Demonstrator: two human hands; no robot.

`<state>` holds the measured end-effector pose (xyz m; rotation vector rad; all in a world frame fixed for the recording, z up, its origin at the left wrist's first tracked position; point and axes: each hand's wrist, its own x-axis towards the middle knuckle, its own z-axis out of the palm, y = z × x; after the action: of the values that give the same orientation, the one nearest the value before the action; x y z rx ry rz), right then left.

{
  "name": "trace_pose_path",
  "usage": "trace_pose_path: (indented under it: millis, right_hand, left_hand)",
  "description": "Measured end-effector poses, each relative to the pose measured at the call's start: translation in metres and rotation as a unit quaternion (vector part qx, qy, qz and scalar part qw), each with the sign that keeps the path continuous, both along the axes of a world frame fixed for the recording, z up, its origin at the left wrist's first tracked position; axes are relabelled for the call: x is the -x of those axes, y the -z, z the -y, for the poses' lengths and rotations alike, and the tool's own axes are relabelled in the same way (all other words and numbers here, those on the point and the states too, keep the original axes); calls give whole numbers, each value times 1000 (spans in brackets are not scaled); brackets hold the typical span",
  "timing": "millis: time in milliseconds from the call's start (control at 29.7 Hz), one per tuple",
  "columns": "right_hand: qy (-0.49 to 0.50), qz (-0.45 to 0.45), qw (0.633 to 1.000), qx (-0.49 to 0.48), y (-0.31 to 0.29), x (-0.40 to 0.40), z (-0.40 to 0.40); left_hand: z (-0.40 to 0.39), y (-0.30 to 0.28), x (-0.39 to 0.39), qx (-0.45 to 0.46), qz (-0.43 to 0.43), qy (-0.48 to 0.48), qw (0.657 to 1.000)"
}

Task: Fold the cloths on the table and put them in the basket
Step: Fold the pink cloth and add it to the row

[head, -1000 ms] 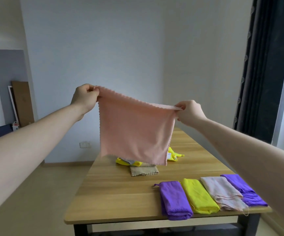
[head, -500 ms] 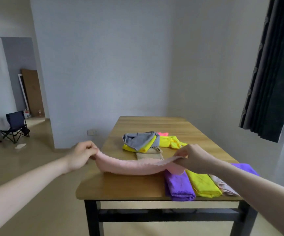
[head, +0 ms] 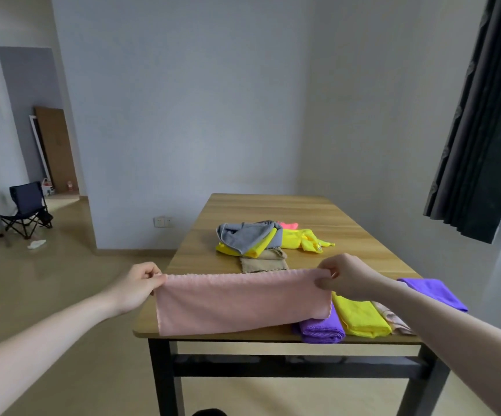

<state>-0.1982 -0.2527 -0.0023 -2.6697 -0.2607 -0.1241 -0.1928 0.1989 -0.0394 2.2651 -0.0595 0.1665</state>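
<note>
A pink cloth stretches across the lower middle of the frame, folded into a wide band and held taut between the two hands. The left hand pinches its upper left corner; the right hand pinches the upper right corner, fingers curled onto the fabric. The cloth's lower edge hangs at the near edge of the wooden table. To its lower right lie folded cloths in a row: purple, yellow, pale pink, and another purple. Above the band, at frame centre, sits a loose pile of unfolded cloths.
</note>
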Motion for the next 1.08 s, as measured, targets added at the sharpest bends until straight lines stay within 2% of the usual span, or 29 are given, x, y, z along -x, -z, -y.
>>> trace_pose_path:
  millis: [270,472,775,1079]
  right_hand:
    - [85,-23,989,-117,15,-43,-7]
    - [145,11,969,-199,32,-82,-16]
    - [200,51,957,-201,60,-117,-24]
    - [232,16,955,-185,90,-135,-19]
  left_hand:
    - [29,10,-47,46,46,-77,995]
    - [40,25,-94,72,64,-124,988]
    - [47,53,-137,52,41,-172,983]
    - [48,85,-151,42,19,-178,983]
